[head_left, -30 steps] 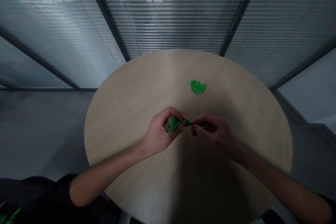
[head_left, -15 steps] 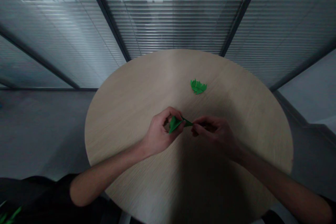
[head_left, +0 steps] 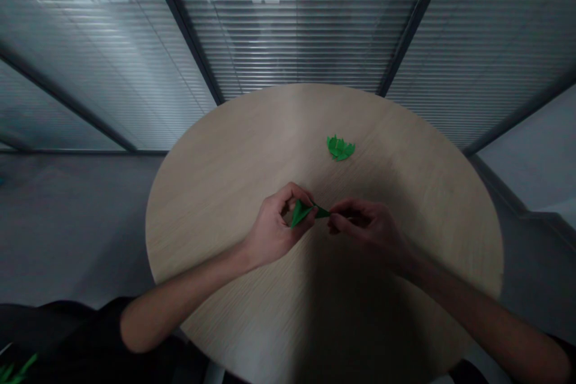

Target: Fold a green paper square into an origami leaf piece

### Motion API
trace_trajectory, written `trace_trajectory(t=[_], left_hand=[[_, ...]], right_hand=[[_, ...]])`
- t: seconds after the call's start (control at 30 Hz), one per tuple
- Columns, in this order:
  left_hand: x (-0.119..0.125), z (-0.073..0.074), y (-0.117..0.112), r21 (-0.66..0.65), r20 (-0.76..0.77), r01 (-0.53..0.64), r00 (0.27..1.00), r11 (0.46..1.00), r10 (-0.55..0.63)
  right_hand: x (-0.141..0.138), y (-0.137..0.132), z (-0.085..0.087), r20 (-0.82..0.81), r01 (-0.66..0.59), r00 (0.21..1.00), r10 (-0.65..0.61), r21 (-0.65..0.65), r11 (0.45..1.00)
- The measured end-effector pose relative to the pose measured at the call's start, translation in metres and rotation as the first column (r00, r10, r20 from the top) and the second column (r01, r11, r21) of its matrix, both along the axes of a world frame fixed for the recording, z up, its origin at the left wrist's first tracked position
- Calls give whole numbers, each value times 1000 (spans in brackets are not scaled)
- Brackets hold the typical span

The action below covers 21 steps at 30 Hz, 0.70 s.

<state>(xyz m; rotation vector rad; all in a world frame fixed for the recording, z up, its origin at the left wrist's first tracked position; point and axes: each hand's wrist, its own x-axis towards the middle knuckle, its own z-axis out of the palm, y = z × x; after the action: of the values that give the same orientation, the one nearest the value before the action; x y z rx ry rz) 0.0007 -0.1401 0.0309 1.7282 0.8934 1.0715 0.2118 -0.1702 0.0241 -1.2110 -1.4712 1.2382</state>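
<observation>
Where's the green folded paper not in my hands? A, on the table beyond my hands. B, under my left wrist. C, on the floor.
A: the green folded paper lies on the round wooden table, beyond the left hand and right hand, which pinch a green paper fold.

Over a round pale-wood desk (head_left: 216, 204), the left hand (head_left: 274, 222) pinches a folded green paper (head_left: 302, 213) while the right hand (head_left: 366, 225) grips its narrow tip. A jagged green paper cluster (head_left: 340, 148) lies on the desk just beyond, before a slatted glass partition (head_left: 292, 30).
</observation>
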Motion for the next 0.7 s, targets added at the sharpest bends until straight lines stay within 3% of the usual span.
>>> trace_trajectory(t=[0.7], left_hand=[[0,4,-1,23,-44,38,998,999,-37]], right_hand=[[-1,1,0,16,-7,1000,7,7,1000]])
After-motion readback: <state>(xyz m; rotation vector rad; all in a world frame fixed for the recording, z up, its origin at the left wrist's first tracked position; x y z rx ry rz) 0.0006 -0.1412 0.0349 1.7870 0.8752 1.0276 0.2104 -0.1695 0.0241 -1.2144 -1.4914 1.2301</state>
